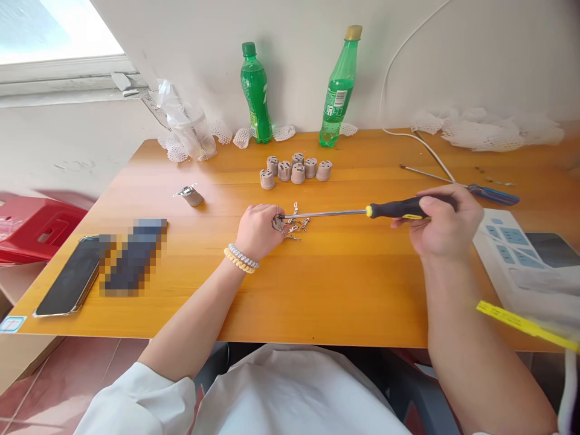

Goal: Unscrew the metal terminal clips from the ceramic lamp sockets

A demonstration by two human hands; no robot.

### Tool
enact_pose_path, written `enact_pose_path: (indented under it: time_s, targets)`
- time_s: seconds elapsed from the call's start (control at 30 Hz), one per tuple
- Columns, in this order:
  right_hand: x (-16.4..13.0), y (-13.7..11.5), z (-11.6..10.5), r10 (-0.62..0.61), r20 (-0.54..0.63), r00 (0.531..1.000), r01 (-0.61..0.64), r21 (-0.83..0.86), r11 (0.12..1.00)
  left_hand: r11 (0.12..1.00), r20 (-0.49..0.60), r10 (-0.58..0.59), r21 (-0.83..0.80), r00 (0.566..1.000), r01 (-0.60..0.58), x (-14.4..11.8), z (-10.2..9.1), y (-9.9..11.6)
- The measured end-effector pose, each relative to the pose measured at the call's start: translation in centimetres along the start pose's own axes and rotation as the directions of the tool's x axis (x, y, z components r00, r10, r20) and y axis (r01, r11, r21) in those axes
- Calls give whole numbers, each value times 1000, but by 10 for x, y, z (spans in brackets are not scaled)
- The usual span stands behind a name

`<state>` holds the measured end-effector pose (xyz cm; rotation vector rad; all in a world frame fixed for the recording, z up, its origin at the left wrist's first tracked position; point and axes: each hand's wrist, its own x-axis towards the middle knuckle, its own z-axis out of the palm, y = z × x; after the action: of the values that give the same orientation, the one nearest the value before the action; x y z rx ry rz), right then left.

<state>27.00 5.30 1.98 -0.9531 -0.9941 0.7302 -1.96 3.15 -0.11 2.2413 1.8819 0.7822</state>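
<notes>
Pale wall point(299, 36) backs a glossy orange-brown wooden table point(344, 290), where two green bottles point(256, 96) stand near the far edge. Over the middle of the tabletop, a screwdriver point(369, 211) with a black-and-yellow handle lies almost level across the view, its long axis running side to side and its tip pointing left. The right hand point(441, 226) is clamped around the handle at the right end, thumb along its near side. At the other end, the left hand point(260, 229) has its fingers curled tight around a small round part point(278, 223), whose exposed end faces right, toward the tip; the rest of it is hidden in the grip, so its full axis cannot be told. The tip reaches that end, but whether it sits in a screw is too small to tell. Loose metal pieces point(295, 226) lie just beside the left hand. Farther back, seven brownish cylinders point(298, 175) stand grouped, slotted ends up, and a lone cylinder point(193, 197) topped with metal strips sits apart to the left. A blue-handled screwdriver point(493, 194) rests beyond the right hand, its shaft pointing left and away.
</notes>
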Motion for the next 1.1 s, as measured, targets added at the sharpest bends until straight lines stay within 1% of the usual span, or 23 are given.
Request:
enact_pose_path:
  time_s: [0.03, 0.1, 0.13, 0.17, 0.2, 0.27, 0.33, 0.4, 0.47, 0.5, 0.57, 0.6, 0.63, 0.67, 0.7, 0.73, 0.8, 0.87, 0.9, 0.97, 1.03, 1.07, 1.1]
  targets:
    - [0, -3, -2, -57, 40, 998, 58, -33, 998, 1000, 29, -16, 23, 999, 15, 0, 1, 0]
    - [0, -13, -7, -143, 162, 976, 160, -95, 983, 996, 75, -59, 76, 995, 53, 0, 2, 0]
    - [1, -19, -9, -153, 234, 960, 186, -125, 975, 992, 86, -77, 111, 993, 67, 0, 2, 0]
    - [2, -25, -10, -129, 312, 941, 186, -158, 970, 986, 89, -88, 147, 992, 74, 0, 3, -1]
    - [4, -31, -10, -85, 361, 929, 168, -204, 964, 981, 89, -90, 181, 992, 72, 0, 4, -1]
    - [9, -40, -11, -28, 365, 931, 169, -360, 918, 972, 88, -77, 227, 993, 55, 1, 4, -1]
    - [14, -43, -10, -51, 348, 936, 209, -434, 876, 970, 106, -66, 241, 992, 39, 2, 3, -2]
    - [17, -39, -11, -83, 351, 933, 239, -426, 872, 969, 119, -80, 244, 990, 49, 4, 2, -4]
    - [19, -30, -11, -76, 402, 913, 232, -356, 905, 963, 112, -106, 260, 988, 74, 7, -1, -6]
    - [19, -25, -11, -48, 437, 898, 196, -300, 934, 958, 105, -117, 274, 988, 84, 8, -3, -8]
    - [20, -16, -8, 87, 480, 873, 18, -211, 977, 948, 104, -118, 306, 988, 81, 10, -6, -11]
    - [21, -12, -6, 163, 459, 873, -80, -196, 977, 945, 112, -110, 319, 988, 69, 11, -8, -12]
    - [22, -9, -3, 220, 400, 890, -140, -218, 966, 943, 125, -99, 328, 987, 53, 11, -9, -12]
    - [22, -6, -1, 219, 325, 920, -139, -253, 958, 942, 139, -88, 333, 986, 37, 11, -9, -12]
    - [23, -5, 2, 189, 267, 945, -120, -255, 960, 941, 149, -79, 336, 986, 25, 11, -10, -12]
    - [23, -4, 4, 148, 240, 959, -94, -223, 970, 941, 154, -72, 338, 985, 15, 11, -10, -11]
    - [23, -2, 6, 96, 256, 962, -80, -73, 994, 940, 158, -62, 342, 985, 4, 11, -10, -9]
    - [23, 0, 6, 139, 315, 939, -155, 27, 987, 937, 169, -58, 348, 984, -5, 11, -10, -8]
    - [24, 2, 5, 184, 329, 926, -198, 11, 980, 936, 179, -57, 352, 982, -10, 11, -10, -8]
    - [25, 6, 3, 261, 315, 913, -236, -115, 965, 934, 201, -56, 358, 978, -20, 11, -11, -9]
    - [26, 9, 0, 225, 269, 936, -175, -200, 964, 932, 219, -51, 360, 974, -33, 11, -11, -10]
    - [27, 10, -1, 194, 285, 939, -145, -184, 972, 932, 221, -47, 360, 974, -37, 11, -11, -10]
    - [28, 10, -3, 183, 337, 923, -146, -133, 980, 931, 220, -46, 362, 974, -38, 12, -11, -11]
